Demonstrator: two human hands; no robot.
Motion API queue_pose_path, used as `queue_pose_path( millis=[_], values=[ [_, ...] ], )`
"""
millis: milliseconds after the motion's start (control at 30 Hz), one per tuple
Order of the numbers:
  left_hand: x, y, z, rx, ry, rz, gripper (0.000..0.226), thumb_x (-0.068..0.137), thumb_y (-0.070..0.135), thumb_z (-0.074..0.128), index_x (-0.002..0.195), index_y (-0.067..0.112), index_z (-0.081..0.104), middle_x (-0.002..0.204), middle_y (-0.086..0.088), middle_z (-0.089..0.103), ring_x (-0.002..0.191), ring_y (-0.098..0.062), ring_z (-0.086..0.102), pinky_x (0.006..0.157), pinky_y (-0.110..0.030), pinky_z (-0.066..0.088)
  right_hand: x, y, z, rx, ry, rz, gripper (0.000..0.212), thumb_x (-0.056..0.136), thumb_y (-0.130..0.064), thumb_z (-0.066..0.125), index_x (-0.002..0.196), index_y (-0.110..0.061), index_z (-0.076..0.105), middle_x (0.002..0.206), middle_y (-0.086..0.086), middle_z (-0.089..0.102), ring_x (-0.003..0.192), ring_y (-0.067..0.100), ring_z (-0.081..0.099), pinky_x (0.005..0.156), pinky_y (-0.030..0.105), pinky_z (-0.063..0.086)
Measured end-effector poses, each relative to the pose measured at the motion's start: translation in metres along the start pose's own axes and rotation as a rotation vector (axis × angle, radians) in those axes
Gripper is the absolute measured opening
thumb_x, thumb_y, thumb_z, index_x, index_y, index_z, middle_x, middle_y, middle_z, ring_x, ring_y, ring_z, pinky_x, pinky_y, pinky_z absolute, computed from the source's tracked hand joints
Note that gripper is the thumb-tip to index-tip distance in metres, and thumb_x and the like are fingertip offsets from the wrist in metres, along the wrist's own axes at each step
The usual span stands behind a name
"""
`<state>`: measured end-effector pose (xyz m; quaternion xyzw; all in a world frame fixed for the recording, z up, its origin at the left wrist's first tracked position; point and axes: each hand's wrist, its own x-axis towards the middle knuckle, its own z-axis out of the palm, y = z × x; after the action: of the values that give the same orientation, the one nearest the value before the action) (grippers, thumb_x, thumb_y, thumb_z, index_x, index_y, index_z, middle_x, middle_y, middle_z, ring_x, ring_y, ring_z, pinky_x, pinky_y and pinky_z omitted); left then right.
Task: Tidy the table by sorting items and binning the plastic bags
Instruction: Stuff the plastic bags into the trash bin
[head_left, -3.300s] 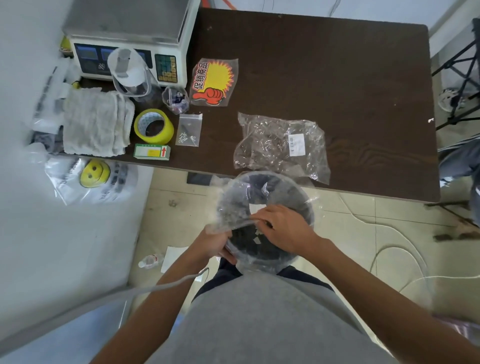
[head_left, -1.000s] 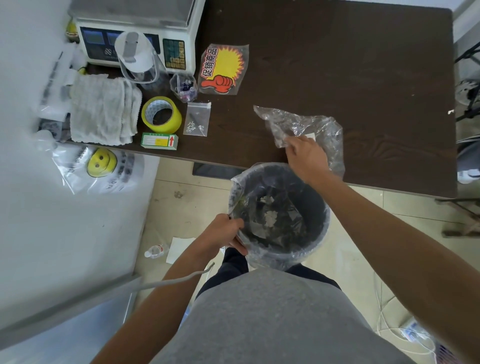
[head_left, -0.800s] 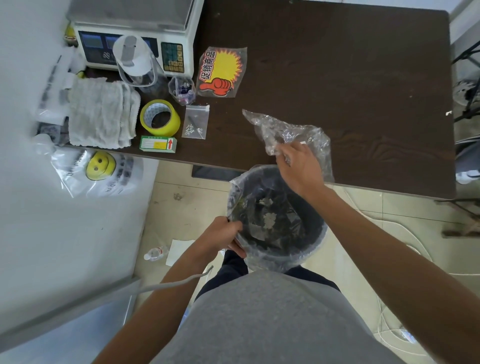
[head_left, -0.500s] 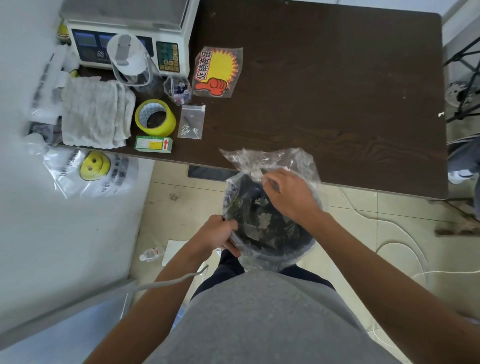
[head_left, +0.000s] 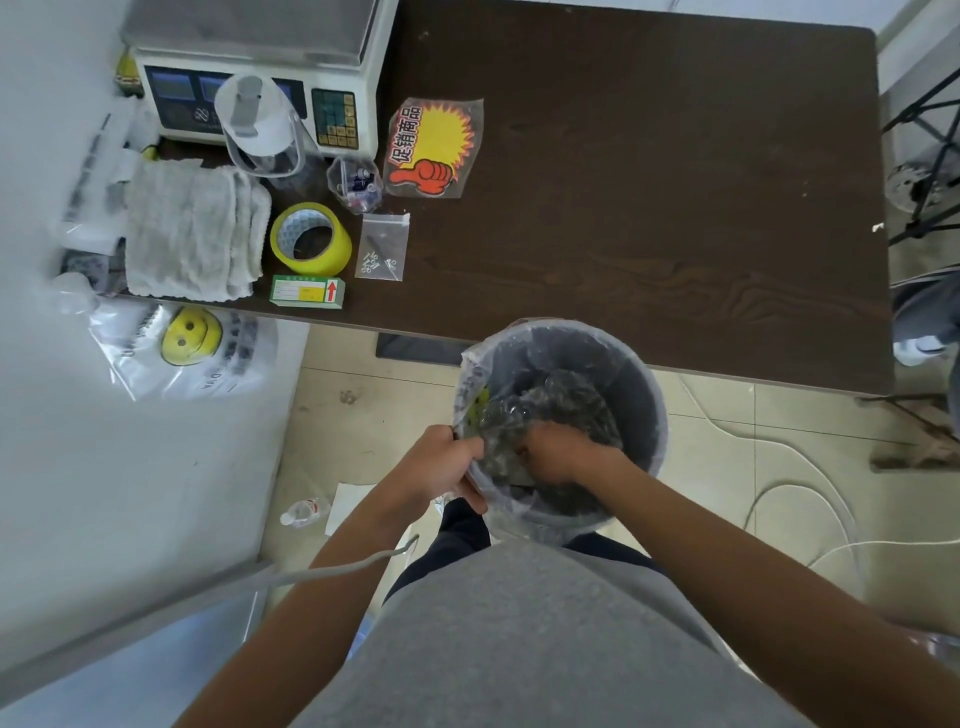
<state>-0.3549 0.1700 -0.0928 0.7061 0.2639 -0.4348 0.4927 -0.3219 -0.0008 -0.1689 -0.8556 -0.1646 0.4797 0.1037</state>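
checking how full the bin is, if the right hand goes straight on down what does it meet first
The crumpled bags in the bin: the right hand points down, pushed in among them. It would likely squash them further; what lies under them is hidden.

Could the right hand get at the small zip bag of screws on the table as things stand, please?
Probably yes, once it leaves the bin: the right hand is down inside on the crumpled plastic bag, yet the zip bag lies uncovered, with bare table beside it.
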Motion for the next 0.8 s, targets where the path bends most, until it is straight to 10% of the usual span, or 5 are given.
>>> queue_pose_path(
  millis=[533, 800],
  values=[
    [-0.003, -0.007, -0.01, 0.103, 0.074, 0.03, 0.029, 0.091, 0.017, 0.049, 0.105, -0.006, 0.061, 0.076, -0.02, 0.076, 0.07, -0.04, 0.075, 0.098, -0.049, 0.051, 0.018, -0.009, 0.02, 0.001, -0.005, -0.025, 0.041, 0.099, -0.034, 0.051, 0.137, -0.022, 0.055, 0.136, 0.009, 0.061, 0.12, 0.029, 0.059, 0.099, 0.039, 0.047],
    [-0.017, -0.047, -0.029, -0.015, 0.169, -0.028, 0.027, 0.095, 0.017, 0.049, 0.098, -0.002, 0.067, 0.073, -0.015, 0.077, 0.073, -0.035, 0.076, 0.069, -0.021, 0.043, 0.021, -0.035, 0.017, -0.022, 0.048, -0.108, 0.049, 0.093, -0.033, 0.06, 0.139, -0.019, 0.054, 0.131, 0.014, 0.063, 0.118, 0.032, 0.06, 0.101, 0.041, 0.048]
  ],
)
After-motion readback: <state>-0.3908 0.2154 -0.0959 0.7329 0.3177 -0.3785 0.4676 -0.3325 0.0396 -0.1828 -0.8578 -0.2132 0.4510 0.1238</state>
